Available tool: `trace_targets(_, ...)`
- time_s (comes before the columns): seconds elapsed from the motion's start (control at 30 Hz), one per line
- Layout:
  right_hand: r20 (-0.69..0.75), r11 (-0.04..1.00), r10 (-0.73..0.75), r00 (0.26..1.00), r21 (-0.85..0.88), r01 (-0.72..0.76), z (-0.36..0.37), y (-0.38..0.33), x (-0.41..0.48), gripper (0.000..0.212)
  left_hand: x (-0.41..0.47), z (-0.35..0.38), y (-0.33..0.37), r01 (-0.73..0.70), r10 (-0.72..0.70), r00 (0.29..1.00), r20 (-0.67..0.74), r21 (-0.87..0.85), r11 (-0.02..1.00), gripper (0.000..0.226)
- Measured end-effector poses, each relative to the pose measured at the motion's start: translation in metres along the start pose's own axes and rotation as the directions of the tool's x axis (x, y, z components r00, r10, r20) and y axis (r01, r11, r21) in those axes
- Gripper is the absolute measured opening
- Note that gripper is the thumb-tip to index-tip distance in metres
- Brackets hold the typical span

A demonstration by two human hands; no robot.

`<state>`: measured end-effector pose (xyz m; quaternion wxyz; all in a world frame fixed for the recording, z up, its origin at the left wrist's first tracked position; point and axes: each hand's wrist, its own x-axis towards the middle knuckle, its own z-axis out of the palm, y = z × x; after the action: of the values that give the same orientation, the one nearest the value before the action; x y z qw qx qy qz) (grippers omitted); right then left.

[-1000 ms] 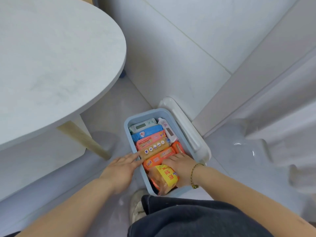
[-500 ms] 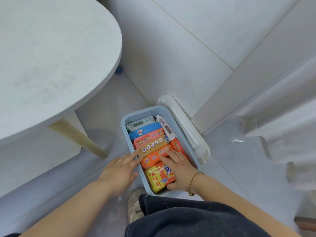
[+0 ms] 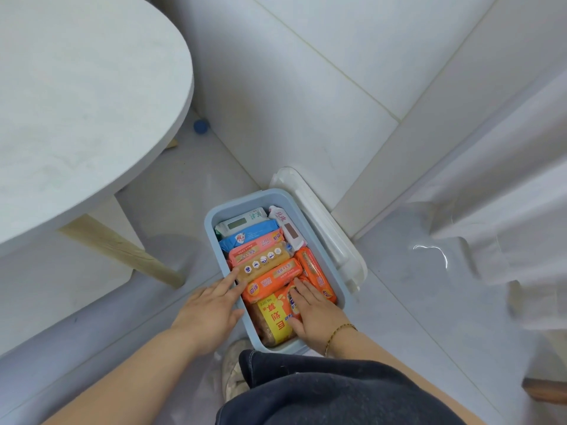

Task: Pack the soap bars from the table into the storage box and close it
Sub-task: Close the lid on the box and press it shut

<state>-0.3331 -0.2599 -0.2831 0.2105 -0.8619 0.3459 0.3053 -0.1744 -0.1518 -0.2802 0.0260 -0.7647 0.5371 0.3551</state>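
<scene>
Blue storage box [image 3: 322, 237] on the floor, full of soap bars [image 3: 267, 259]. Left hand [image 3: 208, 314] rests open-fingered on its left rim; right hand [image 3: 313, 314] presses flat on the near bars, gripping nothing.

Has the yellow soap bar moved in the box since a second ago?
Yes. The yellow soap bar now lies flat against the storage box's near wall, no longer tilted.

Big red characters, upside down from here, read 巨划算 on the yellow-wrapped soap bar [image 3: 274, 323] at the storage box's [image 3: 334, 273] near end. The white packet [image 3: 287, 228] at the far end carries red characters, too small to read. Other wrappers' print is illegible.
</scene>
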Motion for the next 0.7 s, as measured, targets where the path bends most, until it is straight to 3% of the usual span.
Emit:
trace_targets(0.07,-0.263,0.986,0.021,0.964,0.168,0.024,-0.001,0.004,-0.007,0.047,0.000,-0.001,0.001,-0.001,0.001,1.000,0.000,-0.021,1.000,0.058)
trace_targets(0.13,-0.590,0.922,0.216,0.778,0.386,0.037,-0.003,0.012,-0.014,0.034,-0.003,-0.002,0.000,0.006,-0.006,1.000,-0.013,-0.033,0.999,0.060)
trace_targets(0.2,-0.682,0.821,0.491,0.543,0.571,-0.026,-0.006,0.024,-0.015,0.029,-0.007,-0.002,0.001,0.038,-0.039,0.999,-0.025,-0.038,0.999,0.064)
trace_targets(0.23,-0.623,0.748,0.599,0.503,0.659,-0.075,-0.009,0.029,-0.014,0.032,-0.009,-0.002,0.002,0.056,-0.057,0.998,-0.031,-0.040,0.998,0.066)
trace_targets(0.3,-0.434,0.622,0.695,0.573,0.763,-0.177,-0.018,0.039,-0.009,0.039,-0.010,-0.004,0.004,0.072,-0.073,0.997,-0.033,-0.033,0.997,0.067)
trace_targets(0.4,-0.316,0.602,0.659,0.683,0.766,-0.226,-0.025,0.047,0.001,0.035,-0.009,-0.010,0.005,0.074,-0.074,0.997,-0.014,-0.007,0.997,0.064)
trace_targets(0.53,-0.397,0.692,0.608,0.688,0.689,-0.214,-0.031,0.046,0.010,0.023,-0.010,-0.015,0.005,0.077,-0.077,0.997,0.016,0.014,0.997,0.062)
trace_targets(0.7,-0.562,0.807,0.515,0.647,0.573,-0.145,-0.033,0.037,0.006,0.022,-0.010,-0.017,0.006,0.081,-0.081,0.996,0.021,0.012,0.997,0.060)
